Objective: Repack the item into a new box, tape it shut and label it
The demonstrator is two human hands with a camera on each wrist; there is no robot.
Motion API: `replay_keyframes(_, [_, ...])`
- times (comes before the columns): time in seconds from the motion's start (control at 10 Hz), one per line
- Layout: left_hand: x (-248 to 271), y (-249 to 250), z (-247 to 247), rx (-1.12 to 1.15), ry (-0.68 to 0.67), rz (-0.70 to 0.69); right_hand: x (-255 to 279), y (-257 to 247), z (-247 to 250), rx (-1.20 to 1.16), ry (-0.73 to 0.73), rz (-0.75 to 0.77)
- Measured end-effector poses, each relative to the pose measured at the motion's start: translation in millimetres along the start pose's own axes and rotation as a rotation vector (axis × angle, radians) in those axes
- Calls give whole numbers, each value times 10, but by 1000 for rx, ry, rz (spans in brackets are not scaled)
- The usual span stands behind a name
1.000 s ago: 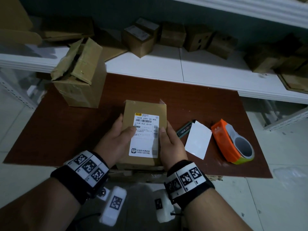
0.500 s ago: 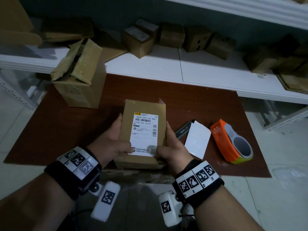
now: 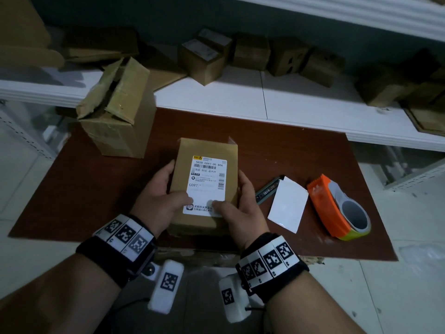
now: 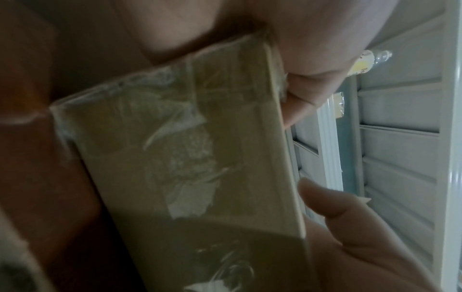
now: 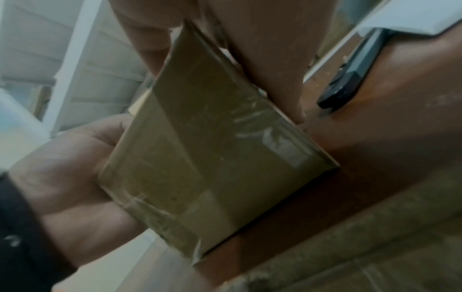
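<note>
A small brown cardboard box (image 3: 180, 169) lies lengthwise near the front edge of the red-brown table (image 3: 301, 153). A white shipping label (image 3: 208, 184) with a barcode is stuck on its top. My left hand (image 3: 161, 198) grips the box's left side, thumb pressing the label's lower left. My right hand (image 3: 243, 201) grips the right side, thumb on the label's lower right. The wrist views show the taped near end of the box (image 4: 187, 158) (image 5: 212, 168) held between both hands.
An orange tape dispenser (image 3: 337, 208) lies at the right, with a blank white sheet (image 3: 287, 203) and a dark utility knife (image 3: 268, 189) between it and the box. An opened, torn carton (image 3: 118, 112) stands back left. Several small cartons (image 3: 204, 59) sit on the white shelf behind.
Both thumbs have slid from the middle of the label down to its lower edge, and both hands have moved toward the box's near end. The box has stayed in place.
</note>
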State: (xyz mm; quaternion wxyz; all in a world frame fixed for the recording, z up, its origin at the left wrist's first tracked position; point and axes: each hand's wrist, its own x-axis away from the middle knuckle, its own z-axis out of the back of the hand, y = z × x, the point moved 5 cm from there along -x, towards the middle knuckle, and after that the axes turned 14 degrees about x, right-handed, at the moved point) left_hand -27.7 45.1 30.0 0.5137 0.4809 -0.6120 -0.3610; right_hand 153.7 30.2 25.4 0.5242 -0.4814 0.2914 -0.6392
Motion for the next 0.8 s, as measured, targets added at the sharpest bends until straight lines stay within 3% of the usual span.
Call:
replay_keyframes(0.4, [-4,-23,50,-87,76,35,74,-106,38,148,66,-8])
replay_keyframes(0.6, [7,-49,160,-34,89,-11,166,-141,152,51,135,-42])
replay_keyframes(0.8, [172,111,142,-158,86,-135,328,-202,166,104,136,-5])
